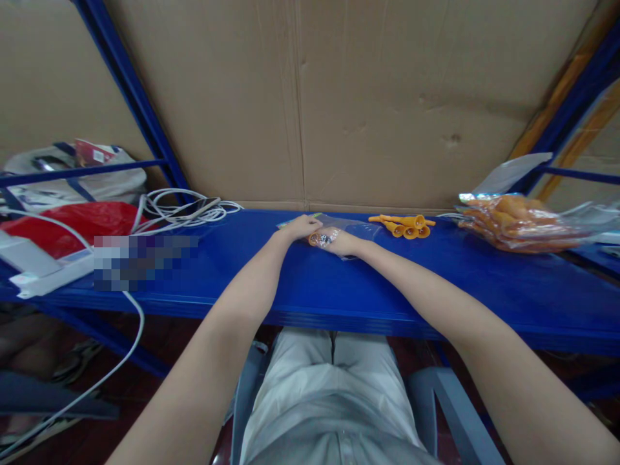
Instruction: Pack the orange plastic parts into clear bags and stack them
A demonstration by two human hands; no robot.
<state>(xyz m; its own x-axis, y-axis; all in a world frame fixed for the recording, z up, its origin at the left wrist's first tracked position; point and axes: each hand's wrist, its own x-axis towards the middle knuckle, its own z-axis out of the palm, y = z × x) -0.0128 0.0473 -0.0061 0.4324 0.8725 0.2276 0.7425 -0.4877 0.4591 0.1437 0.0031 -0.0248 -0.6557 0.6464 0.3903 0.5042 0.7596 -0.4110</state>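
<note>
On the blue table [310, 284] in front of me lies a clear plastic bag [361, 227] with a coloured strip at its left end. My left hand [303, 226] is closed on that left end. From the right, my right hand [343, 243] reaches into the bag's clear film. Its fingers are curled at an orange horn-shaped piece [316, 239], mostly covered by film and glare. Just right of the bag, several loose orange horn-shaped pieces [409, 226] form a small pile, flared ends towards me.
Filled bags of orange pieces [523, 223] are stacked at the right. To the left are coiled white cables [188, 210], a red bag [92, 223] and a white power strip [53, 271]. Cardboard [310, 103] walls off the back, between blue frame posts [130, 90].
</note>
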